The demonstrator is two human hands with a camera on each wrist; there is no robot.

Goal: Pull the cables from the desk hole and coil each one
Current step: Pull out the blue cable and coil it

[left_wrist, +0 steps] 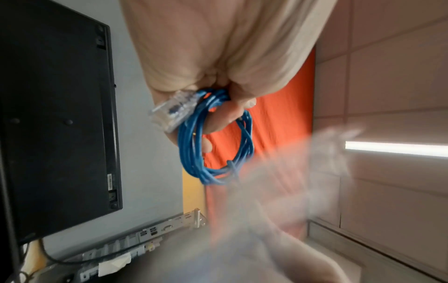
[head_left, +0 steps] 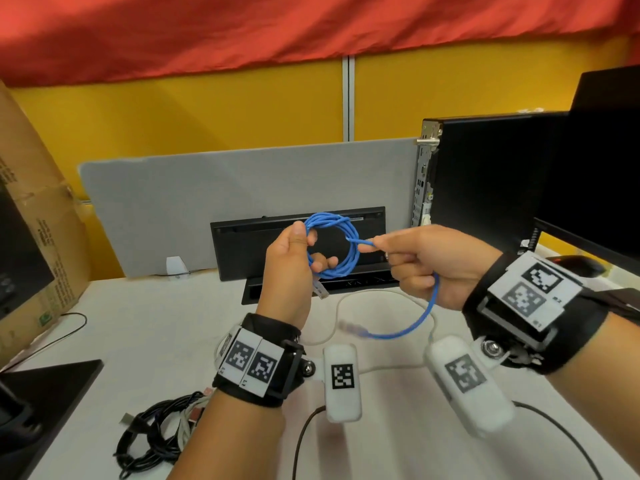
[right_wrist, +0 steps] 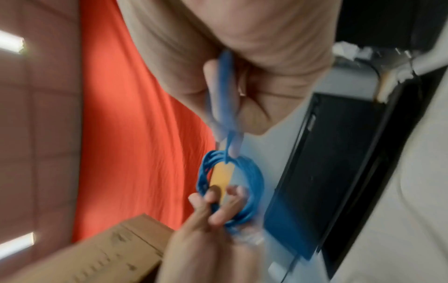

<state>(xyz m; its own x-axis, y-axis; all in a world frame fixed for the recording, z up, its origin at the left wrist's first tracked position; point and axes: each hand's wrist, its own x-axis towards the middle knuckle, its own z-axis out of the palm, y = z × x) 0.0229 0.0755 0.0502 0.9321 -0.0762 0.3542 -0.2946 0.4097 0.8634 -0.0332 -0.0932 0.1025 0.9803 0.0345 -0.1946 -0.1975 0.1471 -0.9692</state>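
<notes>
A blue network cable [head_left: 341, 242] is wound into a small coil held above the desk. My left hand [head_left: 294, 258] grips the coil's left side, thumb on top and fingers through the ring; one clear plug [head_left: 320, 289] hangs below it. The coil [left_wrist: 213, 141] and its clear plug [left_wrist: 173, 112] also fill the left wrist view. My right hand [head_left: 412, 258] pinches the cable's free tail just right of the coil. The tail loops down under that hand to a second clear plug [head_left: 349, 329]. In the blurred right wrist view the blue tail [right_wrist: 224, 99] runs from my fingers to the coil [right_wrist: 252, 183].
The black desk hole tray [head_left: 298, 289] lies behind the hands, with an upturned keyboard [head_left: 242, 247] leaning on a grey divider [head_left: 207, 188]. A pile of black coiled cables [head_left: 156, 434] lies at front left. A white cable [head_left: 381, 292] crosses the white desk [head_left: 156, 323]. Cardboard box [head_left: 41, 202] left, computer [head_left: 485, 168] right.
</notes>
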